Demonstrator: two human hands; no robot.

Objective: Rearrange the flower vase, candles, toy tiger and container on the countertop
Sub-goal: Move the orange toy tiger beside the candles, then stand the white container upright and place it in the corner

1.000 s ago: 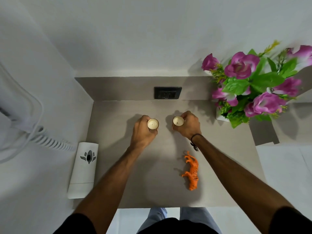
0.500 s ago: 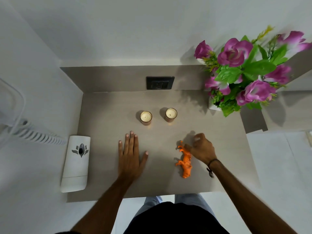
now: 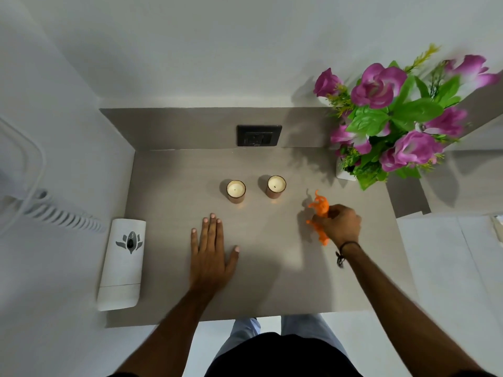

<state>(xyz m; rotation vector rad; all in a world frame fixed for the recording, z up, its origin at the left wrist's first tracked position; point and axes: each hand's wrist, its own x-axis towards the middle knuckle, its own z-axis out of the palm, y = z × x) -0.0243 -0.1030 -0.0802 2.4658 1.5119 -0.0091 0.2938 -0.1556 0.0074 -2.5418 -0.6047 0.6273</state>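
White container [image 3: 122,263] lying at countertop [image 3: 168,186] left edge. Left hand [image 3: 209,254] flat, fingers spread, holding nothing, just in front of two candles [image 3: 236,191]. Right hand [image 3: 339,225] closed around orange toy tiger [image 3: 319,206], flower vase [image 3: 344,174] beyond at right.

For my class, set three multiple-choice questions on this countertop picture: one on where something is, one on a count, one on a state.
1. Where is the white container?
A. at the left edge of the countertop
B. beside the flower vase
C. between the candles

2. How many candles stand on the countertop?
A. one
B. two
C. four

3. What is the right hand doing?
A. lying flat
B. gripping the orange toy tiger
C. holding a candle

Answers:
1 A, it lies along the left edge.
2 B, the left candle and the right candle stand side by side.
3 B, its fingers close on the tiger; the left hand lies flat.
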